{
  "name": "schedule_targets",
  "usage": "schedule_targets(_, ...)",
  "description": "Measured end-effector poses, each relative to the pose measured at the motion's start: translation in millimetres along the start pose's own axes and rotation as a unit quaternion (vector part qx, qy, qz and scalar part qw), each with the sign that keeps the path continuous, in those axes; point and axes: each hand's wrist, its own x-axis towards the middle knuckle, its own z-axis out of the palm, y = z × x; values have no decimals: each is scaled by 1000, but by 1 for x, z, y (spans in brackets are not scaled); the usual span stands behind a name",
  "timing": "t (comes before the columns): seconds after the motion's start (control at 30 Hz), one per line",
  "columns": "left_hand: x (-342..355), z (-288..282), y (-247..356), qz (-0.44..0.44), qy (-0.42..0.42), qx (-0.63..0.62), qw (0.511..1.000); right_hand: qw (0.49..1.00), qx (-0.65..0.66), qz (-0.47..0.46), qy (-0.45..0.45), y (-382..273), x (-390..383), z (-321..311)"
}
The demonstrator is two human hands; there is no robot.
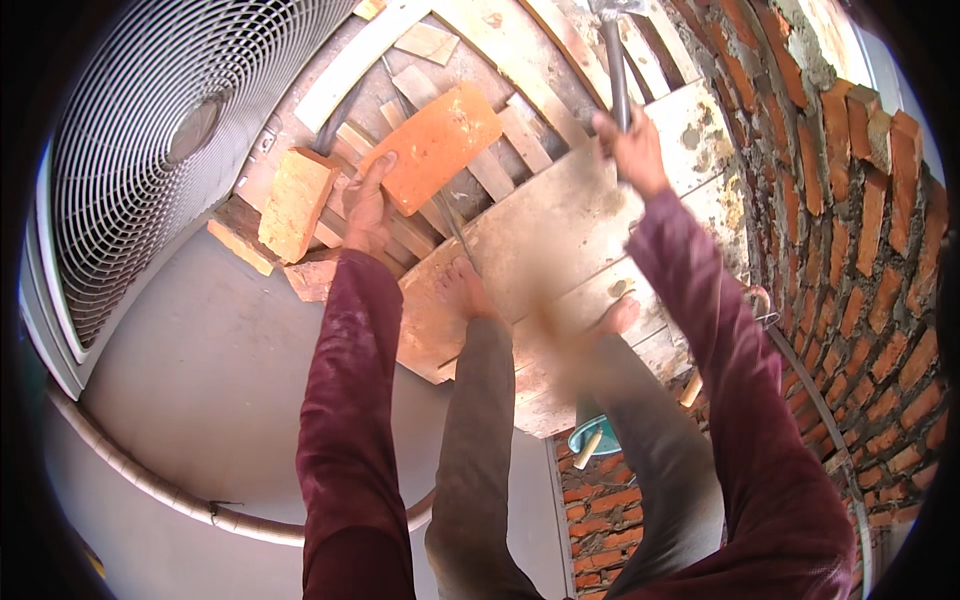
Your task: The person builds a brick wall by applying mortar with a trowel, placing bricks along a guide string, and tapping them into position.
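Observation:
An orange brick is in my left hand, gripped at its left end with the thumb across its face. The brick is held tilted over wooden slats. My right hand is closed round the dark handle of a hammer. The hammer's grey metal head lies at the upper rim of the view and shows only in part. The two hands are apart, and the hammer does not touch the brick. Just left of my left hand stands another brick, on top of more bricks.
My bare feet stand on worn wooden boards. A fan unit with a round grille stands at left. A rough brick wall rises at right. Below the boards are a green container with a wooden-handled tool and a wrapped pipe.

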Motion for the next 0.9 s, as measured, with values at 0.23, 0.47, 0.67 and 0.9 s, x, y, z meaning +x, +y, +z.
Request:
schedule_targets(0.23,13,29,17,50,84,177,979,990,31,-33,-132,12,-112,62)
schedule_targets(0.47,20,18,26,59,96,244,963,893,409,-186,-5,-95,-141,70)
schedule_targets(0.67,42,38,15,23,113,308,944,966,-64,-237,86,66,-109,127)
schedule_targets(0.9,21,20,18,48,82,226,970,996,41,-61,55,-9,-115,63)
